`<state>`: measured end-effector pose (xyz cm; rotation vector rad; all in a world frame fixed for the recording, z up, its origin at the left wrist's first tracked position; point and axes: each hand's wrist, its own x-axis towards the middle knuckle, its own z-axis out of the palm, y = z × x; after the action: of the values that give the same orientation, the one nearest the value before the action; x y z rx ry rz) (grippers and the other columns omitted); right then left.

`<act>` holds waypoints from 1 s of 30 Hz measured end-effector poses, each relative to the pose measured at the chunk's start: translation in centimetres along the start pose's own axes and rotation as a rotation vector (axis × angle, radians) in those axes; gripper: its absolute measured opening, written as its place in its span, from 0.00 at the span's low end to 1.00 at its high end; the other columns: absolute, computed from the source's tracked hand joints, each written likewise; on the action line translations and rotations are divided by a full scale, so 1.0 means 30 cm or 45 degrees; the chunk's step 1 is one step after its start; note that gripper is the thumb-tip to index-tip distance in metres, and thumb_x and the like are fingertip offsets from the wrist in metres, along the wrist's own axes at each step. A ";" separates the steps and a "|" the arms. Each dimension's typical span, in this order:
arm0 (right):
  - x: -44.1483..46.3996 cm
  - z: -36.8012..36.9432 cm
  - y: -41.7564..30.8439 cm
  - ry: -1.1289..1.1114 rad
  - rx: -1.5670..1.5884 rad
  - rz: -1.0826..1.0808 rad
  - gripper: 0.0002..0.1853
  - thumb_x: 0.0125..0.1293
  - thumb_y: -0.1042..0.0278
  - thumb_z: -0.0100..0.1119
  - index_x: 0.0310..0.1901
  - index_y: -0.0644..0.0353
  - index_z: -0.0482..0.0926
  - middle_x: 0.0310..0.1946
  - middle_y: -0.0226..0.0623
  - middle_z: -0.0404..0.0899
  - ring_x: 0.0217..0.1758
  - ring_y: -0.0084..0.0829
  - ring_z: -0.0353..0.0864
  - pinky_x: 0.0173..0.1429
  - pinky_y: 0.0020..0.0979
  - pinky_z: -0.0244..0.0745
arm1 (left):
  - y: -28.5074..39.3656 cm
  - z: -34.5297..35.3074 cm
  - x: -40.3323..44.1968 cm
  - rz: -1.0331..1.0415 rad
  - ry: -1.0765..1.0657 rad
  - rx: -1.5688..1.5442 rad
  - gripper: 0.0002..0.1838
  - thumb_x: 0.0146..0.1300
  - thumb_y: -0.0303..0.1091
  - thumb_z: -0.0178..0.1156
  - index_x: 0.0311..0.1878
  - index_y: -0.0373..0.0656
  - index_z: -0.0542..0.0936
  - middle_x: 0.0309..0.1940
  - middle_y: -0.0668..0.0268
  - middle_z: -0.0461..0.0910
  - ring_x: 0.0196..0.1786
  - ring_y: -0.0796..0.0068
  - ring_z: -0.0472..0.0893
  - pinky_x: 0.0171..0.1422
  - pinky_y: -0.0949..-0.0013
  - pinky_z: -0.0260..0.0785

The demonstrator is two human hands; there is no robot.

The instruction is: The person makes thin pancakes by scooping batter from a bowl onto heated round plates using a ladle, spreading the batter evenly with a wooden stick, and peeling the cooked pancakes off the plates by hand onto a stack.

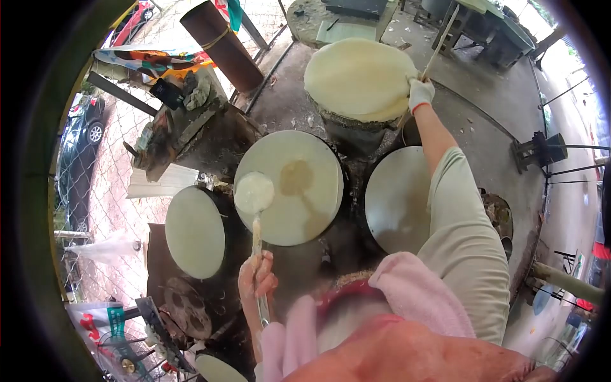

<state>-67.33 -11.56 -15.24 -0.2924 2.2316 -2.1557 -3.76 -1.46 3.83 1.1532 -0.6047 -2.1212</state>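
My left hand (258,278), bare, is wrapped around the handle of a ladle (256,237). The ladle's round head, coated in pale batter (254,193), hangs over the left part of the middle round pan (299,219), and its shadow falls on that pan's pale surface. My right hand (420,94), in a white glove with a red cuff, reaches far forward and grips a long thin wooden stick (442,39). That hand is at the right edge of a large round pale yellow sheet (358,76), which lies on top of a drum-like stand (356,132).
A left round pan (195,232) and a right round pan (400,200) flank the middle one. A rusty metal pipe (223,46) leans at the back left, near a cluttered stand (184,121). Wire fencing (114,191) runs along the left. A pink towel (423,286) hangs over my front.
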 end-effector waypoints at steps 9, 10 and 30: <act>-0.063 -0.094 -0.074 -0.022 -0.652 -0.063 0.31 0.52 0.54 0.73 0.55 0.64 0.78 0.44 0.48 0.85 0.48 0.44 0.84 0.54 0.35 0.75 | -0.039 0.110 0.054 -0.126 -0.140 0.238 0.18 0.75 0.39 0.49 0.45 0.29 0.73 0.18 0.70 0.62 0.08 0.84 0.55 0.12 0.78 0.45; -0.076 -0.114 -0.103 0.003 -0.670 -0.091 0.31 0.52 0.54 0.72 0.54 0.64 0.78 0.45 0.51 0.85 0.51 0.47 0.84 0.55 0.37 0.75 | -0.046 0.156 0.047 -0.091 -0.137 0.293 0.17 0.74 0.39 0.50 0.44 0.29 0.72 0.18 0.70 0.62 0.08 0.82 0.56 0.13 0.77 0.45; -1.229 -1.623 -0.022 0.196 0.117 0.637 0.30 0.71 0.70 0.59 0.72 0.64 0.64 0.52 0.27 0.79 0.38 0.11 0.74 0.41 0.15 0.71 | -1.076 0.766 0.330 -0.235 -1.077 1.335 0.22 0.74 0.47 0.51 0.45 0.31 0.75 0.20 0.69 0.71 0.13 0.80 0.66 0.20 0.73 0.59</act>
<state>-38.25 42.14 -16.61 0.4053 1.9828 -2.0415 -37.67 15.71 -11.09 0.6840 -2.2459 -2.4411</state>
